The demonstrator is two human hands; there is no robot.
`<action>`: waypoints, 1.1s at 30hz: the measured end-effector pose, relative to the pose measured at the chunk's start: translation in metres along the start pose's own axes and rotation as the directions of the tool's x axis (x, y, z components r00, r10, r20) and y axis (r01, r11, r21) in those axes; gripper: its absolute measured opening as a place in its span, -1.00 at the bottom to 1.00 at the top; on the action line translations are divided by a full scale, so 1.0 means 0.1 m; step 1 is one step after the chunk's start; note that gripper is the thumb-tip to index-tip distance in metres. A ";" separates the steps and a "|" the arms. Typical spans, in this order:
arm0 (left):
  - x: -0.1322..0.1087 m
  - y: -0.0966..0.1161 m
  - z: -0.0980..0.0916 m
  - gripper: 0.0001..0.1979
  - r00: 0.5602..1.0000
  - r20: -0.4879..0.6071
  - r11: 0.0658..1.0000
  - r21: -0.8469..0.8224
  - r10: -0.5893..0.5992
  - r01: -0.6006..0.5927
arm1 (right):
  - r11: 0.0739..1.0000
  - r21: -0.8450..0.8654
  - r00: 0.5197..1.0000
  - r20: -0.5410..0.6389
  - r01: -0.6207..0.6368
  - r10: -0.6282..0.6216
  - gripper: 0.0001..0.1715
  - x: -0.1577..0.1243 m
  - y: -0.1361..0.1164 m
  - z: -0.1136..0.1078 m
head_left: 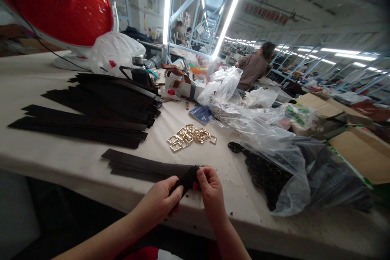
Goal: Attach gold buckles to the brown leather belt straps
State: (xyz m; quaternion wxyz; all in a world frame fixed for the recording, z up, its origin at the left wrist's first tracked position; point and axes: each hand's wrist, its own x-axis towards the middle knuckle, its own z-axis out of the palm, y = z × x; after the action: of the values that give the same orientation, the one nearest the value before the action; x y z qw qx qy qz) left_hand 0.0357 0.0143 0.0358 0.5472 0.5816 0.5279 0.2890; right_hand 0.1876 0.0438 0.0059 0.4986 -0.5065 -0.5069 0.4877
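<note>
My left hand (pixel 171 195) is closed around a black strap (pixel 186 179), thumb lying along its top. At the strap's far end my right hand (pixel 209 185) pinches the tip between thumb and fingers; whether a small part sits in that pinch is hidden. Just behind my hands lies a short stack of black straps (pixel 137 165). Further back is a heap of gold rectangular buckles (pixel 187 136), with one buckle (pixel 213 139) apart on its right. A larger pile of black straps (pixel 100 103) spreads over the left of the table.
The pale cloth-covered table (pixel 210 158) has a clear plastic bag (pixel 292 178) of dark pieces on the right, beside cardboard boxes (pixel 359 150). A blue booklet (pixel 200 114), a black mug-like container (pixel 138 69) and a red lamp-like dish (pixel 57 0) stand behind. A person (pixel 254 67) sits beyond.
</note>
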 end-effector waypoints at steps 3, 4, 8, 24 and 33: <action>-0.01 -0.02 0.00 -0.77 0.998 0.051 0.999 0.017 -0.042 0.041 | 0.985 -0.122 0.992 0.015 0.122 -0.122 -0.77 -0.02 0.03 -0.02; 0.00 -0.02 0.00 -0.77 0.995 0.074 0.998 0.009 -0.062 0.062 | 0.975 -0.163 0.988 0.026 0.153 -0.151 -0.79 -0.02 0.04 -0.03; 0.04 0.00 -0.06 -0.79 0.974 0.173 0.986 -0.058 -0.143 0.155 | 0.937 -0.273 0.976 0.079 0.218 -0.204 -0.81 -0.03 0.08 -0.06; 0.06 0.00 -0.13 -0.72 0.979 0.192 0.976 -0.190 -0.070 0.107 | 0.983 -0.105 0.988 0.050 0.149 -0.144 -0.71 -0.03 -0.03 0.06; 0.05 -0.02 -0.24 -0.55 0.972 0.220 0.968 -0.216 -0.080 0.129 | 0.959 0.209 0.980 0.093 -0.192 0.175 -0.66 -0.09 -0.07 0.23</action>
State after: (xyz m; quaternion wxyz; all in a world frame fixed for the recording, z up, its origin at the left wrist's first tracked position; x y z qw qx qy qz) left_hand 0.0143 0.0271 0.0386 0.6776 0.5131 0.4607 0.2554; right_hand 0.1645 0.0353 0.0126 0.4844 -0.4757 -0.4196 0.6025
